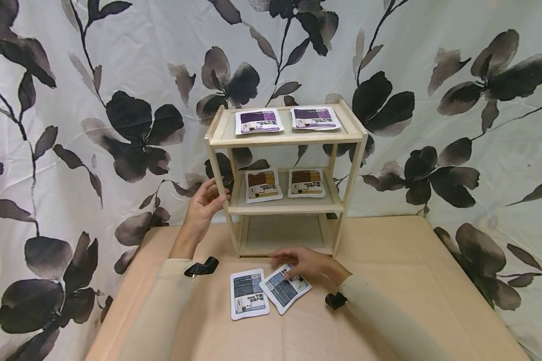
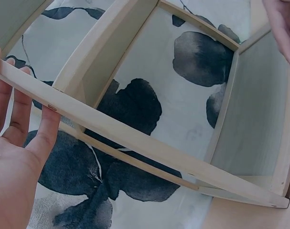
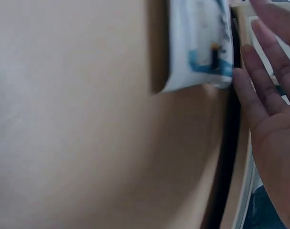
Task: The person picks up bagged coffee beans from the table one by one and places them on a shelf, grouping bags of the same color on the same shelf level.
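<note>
A three-tier wooden shelf rack stands on the table. My left hand holds its left front post, thumb in front and fingers behind. In the head view, my right hand is over a white pouch with a blue-grey label, its thumb over the pouch's upper part. That pouch lies at a slant, its left corner against a similar pouch. The right wrist view shows the pouch blurred beside the fingertips of the right hand, whose fingers are nearly straight.
Two purple-labelled pouches lie on the top tier. On the middle tier are two brown-labelled pouches. The bottom tier sits just behind the right hand. A flower-patterned cloth hangs behind the tan table.
</note>
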The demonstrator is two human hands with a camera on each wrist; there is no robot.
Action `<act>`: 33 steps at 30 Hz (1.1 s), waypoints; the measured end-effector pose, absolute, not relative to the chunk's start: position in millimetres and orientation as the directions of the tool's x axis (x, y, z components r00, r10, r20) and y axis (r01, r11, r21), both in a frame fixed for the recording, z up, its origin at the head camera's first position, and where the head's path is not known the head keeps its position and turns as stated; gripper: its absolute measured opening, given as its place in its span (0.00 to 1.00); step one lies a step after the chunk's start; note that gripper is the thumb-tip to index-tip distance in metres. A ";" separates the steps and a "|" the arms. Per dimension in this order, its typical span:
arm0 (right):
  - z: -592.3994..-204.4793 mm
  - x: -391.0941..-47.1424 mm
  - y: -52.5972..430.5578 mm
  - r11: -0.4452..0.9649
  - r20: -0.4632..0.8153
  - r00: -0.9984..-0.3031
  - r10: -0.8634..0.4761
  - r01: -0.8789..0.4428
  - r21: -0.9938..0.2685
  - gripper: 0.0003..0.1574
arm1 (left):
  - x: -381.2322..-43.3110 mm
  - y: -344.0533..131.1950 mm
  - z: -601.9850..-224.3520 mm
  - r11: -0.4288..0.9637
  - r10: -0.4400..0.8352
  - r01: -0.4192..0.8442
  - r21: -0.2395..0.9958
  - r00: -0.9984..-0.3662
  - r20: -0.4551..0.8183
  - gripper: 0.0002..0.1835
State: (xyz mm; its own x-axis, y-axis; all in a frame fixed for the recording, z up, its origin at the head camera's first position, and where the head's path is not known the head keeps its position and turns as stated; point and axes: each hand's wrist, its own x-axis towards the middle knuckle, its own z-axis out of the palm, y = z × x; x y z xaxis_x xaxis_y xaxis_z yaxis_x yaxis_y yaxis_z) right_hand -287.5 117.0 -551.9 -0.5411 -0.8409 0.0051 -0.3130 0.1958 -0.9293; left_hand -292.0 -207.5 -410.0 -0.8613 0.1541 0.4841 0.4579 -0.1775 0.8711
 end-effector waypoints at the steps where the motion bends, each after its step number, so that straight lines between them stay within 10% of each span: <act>1: -553.3 -287.0 117.6 0.216 0.002 -0.546 -0.838 -0.335 -0.917 0.45 | -292.0 -207.5 -409.8 -0.176 0.154 0.458 0.871 -0.861 0.484 0.28; 18: -553.6 -272.7 128.7 0.441 -0.112 -0.612 -0.783 -0.419 -0.794 0.31 | -291.6 -206.3 -408.2 -0.215 0.154 0.451 0.866 -0.860 0.486 0.28; 27: -555.7 -269.3 146.1 0.436 -0.117 -0.572 -0.812 -0.462 -0.772 0.39 | -293.5 -207.2 -409.7 -0.218 0.169 0.450 0.866 -0.857 0.488 0.26; 33: -556.9 -264.0 158.2 0.379 -0.059 -0.538 -0.841 -0.506 -0.775 0.27 | -293.2 -207.3 -410.8 -0.207 0.164 0.455 0.866 -0.857 0.489 0.27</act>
